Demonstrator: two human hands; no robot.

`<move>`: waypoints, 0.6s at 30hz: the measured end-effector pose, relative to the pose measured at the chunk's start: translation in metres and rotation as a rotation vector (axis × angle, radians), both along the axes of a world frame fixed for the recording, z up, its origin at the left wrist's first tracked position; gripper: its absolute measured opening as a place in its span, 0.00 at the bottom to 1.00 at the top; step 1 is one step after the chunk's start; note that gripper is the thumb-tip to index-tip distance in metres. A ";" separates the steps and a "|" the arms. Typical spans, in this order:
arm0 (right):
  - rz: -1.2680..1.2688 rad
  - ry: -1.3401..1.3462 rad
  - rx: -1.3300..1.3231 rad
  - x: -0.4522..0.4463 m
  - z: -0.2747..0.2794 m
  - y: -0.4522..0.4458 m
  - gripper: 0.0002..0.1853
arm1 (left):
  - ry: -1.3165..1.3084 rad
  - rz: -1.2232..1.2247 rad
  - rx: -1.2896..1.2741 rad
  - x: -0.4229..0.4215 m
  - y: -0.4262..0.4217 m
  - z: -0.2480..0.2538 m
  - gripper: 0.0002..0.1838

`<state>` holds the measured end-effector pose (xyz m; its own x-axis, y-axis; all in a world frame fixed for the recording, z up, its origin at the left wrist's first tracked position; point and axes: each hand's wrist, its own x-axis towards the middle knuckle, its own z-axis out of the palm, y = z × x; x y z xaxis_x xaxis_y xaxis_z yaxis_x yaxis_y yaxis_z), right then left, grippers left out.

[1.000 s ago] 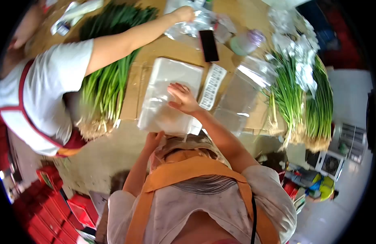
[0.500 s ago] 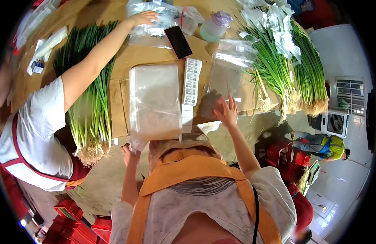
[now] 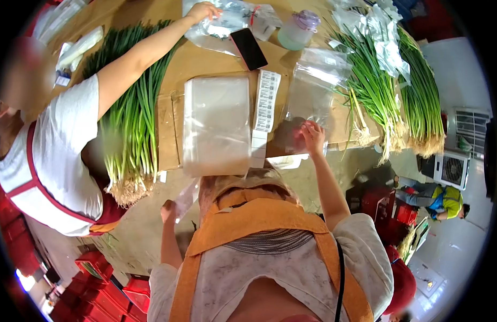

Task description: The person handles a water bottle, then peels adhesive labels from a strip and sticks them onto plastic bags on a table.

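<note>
My left hand [image 3: 167,211] is closed on a thin clear plastic bag [image 3: 186,200] that hangs below the table edge. With fingers bent together, my right hand [image 3: 312,137] is at the near end of a clear plastic sheet [image 3: 312,94]; whether it pinches the plastic is too small to tell. A stack of clear bags [image 3: 216,121] lies in front of me, with a strip of printed labels [image 3: 266,102] on its right. Beyond the labels is a phone [image 3: 249,49].
Green onions [image 3: 133,115] lie at left, more bunches [image 3: 385,102] at right. A co-worker [image 3: 55,161] reaches over the left ones toward plastic packaging [image 3: 232,21]. A lidded jar [image 3: 299,31] stands at the back. Red crates [image 3: 92,284] and two other people are beyond the table.
My left hand has moved down from the stack's corner, drawing a thin bag away. My right hand has gone from the stack to the right-hand sheet, its fingers now drawn in.
</note>
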<state>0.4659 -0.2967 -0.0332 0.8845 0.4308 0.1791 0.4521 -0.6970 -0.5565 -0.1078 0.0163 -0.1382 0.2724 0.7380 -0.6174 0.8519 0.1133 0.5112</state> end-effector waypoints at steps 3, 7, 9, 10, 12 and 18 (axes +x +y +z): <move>0.073 0.068 -0.075 0.004 0.007 -0.004 0.10 | -0.120 -0.058 0.020 0.009 -0.034 0.025 0.12; 0.390 0.053 -0.448 0.002 0.048 -0.008 0.29 | -0.004 -0.172 0.090 0.037 -0.085 0.082 0.11; 0.521 0.028 -0.617 0.002 0.047 -0.014 0.45 | -0.135 0.081 0.031 0.041 -0.119 0.094 0.11; 0.527 0.022 -0.588 0.004 0.041 -0.019 0.45 | -0.202 0.204 0.006 0.041 -0.134 0.100 0.12; 0.543 0.018 -0.530 0.008 0.031 -0.023 0.44 | -0.149 0.266 0.134 0.017 -0.170 0.072 0.11; 0.537 -0.064 -0.371 0.019 0.017 -0.014 0.39 | 0.035 0.589 0.175 -0.025 -0.285 0.069 0.10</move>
